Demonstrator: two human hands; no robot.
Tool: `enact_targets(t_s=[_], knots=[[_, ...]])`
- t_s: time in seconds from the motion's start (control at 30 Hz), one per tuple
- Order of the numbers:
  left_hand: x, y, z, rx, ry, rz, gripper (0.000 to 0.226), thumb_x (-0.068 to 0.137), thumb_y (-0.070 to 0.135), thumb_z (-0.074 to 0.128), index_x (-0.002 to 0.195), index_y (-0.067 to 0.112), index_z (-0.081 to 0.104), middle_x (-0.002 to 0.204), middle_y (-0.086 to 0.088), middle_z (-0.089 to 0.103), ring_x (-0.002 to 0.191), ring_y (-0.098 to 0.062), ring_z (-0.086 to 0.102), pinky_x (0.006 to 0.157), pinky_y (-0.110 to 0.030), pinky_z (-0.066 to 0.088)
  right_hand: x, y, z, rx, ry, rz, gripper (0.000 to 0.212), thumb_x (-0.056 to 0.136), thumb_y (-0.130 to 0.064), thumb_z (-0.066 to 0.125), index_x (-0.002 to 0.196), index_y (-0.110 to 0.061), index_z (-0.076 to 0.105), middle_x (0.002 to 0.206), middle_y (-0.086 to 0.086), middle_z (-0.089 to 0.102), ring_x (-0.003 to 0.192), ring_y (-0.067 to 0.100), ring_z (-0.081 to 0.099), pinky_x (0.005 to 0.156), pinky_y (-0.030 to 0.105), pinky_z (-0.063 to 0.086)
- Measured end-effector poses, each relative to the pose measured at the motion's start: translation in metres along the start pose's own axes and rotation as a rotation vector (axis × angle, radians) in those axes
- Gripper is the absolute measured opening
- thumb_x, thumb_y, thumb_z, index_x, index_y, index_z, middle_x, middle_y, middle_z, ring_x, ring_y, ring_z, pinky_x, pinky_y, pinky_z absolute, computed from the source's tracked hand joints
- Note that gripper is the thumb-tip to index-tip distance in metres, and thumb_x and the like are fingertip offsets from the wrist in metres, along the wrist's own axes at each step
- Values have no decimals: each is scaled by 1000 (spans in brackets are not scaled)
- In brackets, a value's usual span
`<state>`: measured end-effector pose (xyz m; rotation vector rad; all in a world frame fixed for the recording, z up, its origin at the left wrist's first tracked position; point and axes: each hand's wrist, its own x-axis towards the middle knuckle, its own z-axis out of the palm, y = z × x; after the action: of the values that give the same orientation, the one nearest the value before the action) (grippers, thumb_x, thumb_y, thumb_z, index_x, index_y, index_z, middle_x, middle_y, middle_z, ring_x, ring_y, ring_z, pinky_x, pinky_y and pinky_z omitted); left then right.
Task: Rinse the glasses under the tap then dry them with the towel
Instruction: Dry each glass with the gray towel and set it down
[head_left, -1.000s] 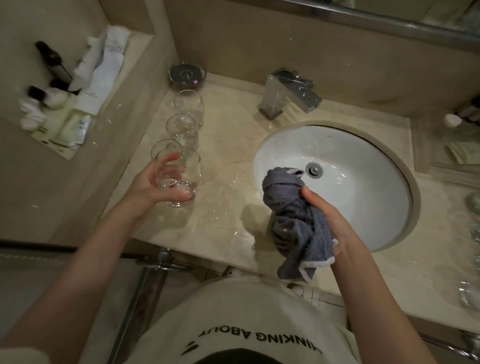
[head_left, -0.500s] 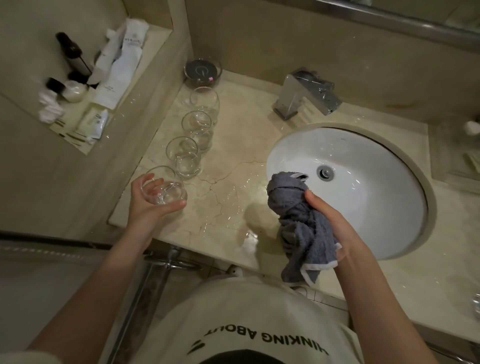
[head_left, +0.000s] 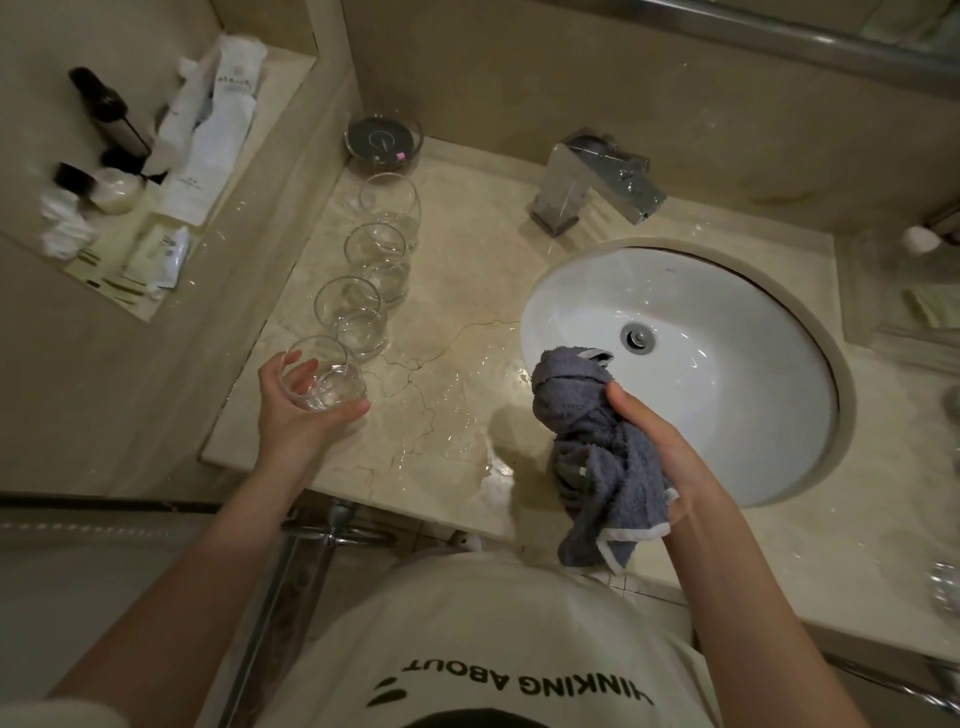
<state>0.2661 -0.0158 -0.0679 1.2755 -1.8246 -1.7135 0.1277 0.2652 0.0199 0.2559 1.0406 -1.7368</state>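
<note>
Because our left hand (head_left: 298, 415) is curled around a glass (head_left: 322, 382) right at the near edge of the wet surface (head_left: 467, 291), beside three other glasses (head_left: 363, 280), it could slip and fall if we let go too soon. Our right hand (head_left: 657, 441) squeezes the gray towel (head_left: 592, 457) over the sink (head_left: 753, 415) rim. We could also bump the next glass.

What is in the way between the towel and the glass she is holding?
Nothing visible. The left hand grips the glass at the counter's near left corner; the right hand holds the towel at the sink's near rim. Only bare, wet counter lies between them.
</note>
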Motion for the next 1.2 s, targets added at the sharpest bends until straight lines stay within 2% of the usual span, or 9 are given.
enact_targets(t_s=[0.17,0.4,0.6,0.73,0.83,0.9,1.0,1.1,1.2], knots=[[0,-1,4,25,11,4,97,63,-7,85,141,16,32,135,-3,49,123,-14,45,64,3,42,0,3,-3,-1,13,4,91,35,-39,98,114,-9,63,88,10,72,69,21,69,60,28,57],[-1,-6,7,97,65,-1,99,61,4,90,140,22,34,128,3,51,116,-12,50,92,-18,39,-1,8,-14,47,42,10,95,39,-39,97,121,-11,59,89,9,70,70,21,67,64,28,57],[-8,-7,9,90,112,-41,101,65,8,89,146,22,30,139,-1,47,119,-14,48,98,-25,41,-5,10,-31,107,65,33,99,39,-38,97,126,-10,60,105,12,63,87,25,60,77,33,53],[-24,-10,12,-27,202,-64,95,67,6,87,144,18,33,134,-3,49,119,-13,49,99,-23,42,-13,8,-43,166,84,14,77,37,-37,98,105,-9,75,104,14,70,87,26,68,82,37,56],[-43,-13,20,-80,324,-79,82,68,12,87,135,15,40,133,-7,53,116,-13,52,100,-24,43,-24,2,-50,166,107,-20,36,70,-39,78,90,-9,79,99,13,72,82,24,72,80,38,57],[-60,-13,35,-116,363,-72,66,71,12,85,123,15,45,126,-8,55,114,-16,54,96,-21,44,-33,-4,-58,178,132,-45,38,87,-38,56,81,-10,80,93,12,74,77,22,73,73,36,59],[-85,-7,69,-125,256,-38,50,76,8,81,114,13,50,114,-6,57,108,-17,56,88,-18,45,-47,-13,-71,199,140,-71,47,94,-37,47,75,-8,80,85,11,75,71,21,73,59,32,60],[-96,4,112,-85,76,2,43,75,6,81,109,11,55,111,-8,60,105,-18,58,89,-22,46,-63,-22,-89,216,185,-109,55,97,-36,45,65,-6,77,69,10,72,55,18,69,47,26,55],[-98,21,162,-49,-72,39,43,73,9,83,108,13,56,108,-5,61,103,-15,59,91,-29,50,-82,-31,-112,280,240,-148,37,83,-37,60,73,-6,77,68,11,69,52,20,66,47,26,55]])
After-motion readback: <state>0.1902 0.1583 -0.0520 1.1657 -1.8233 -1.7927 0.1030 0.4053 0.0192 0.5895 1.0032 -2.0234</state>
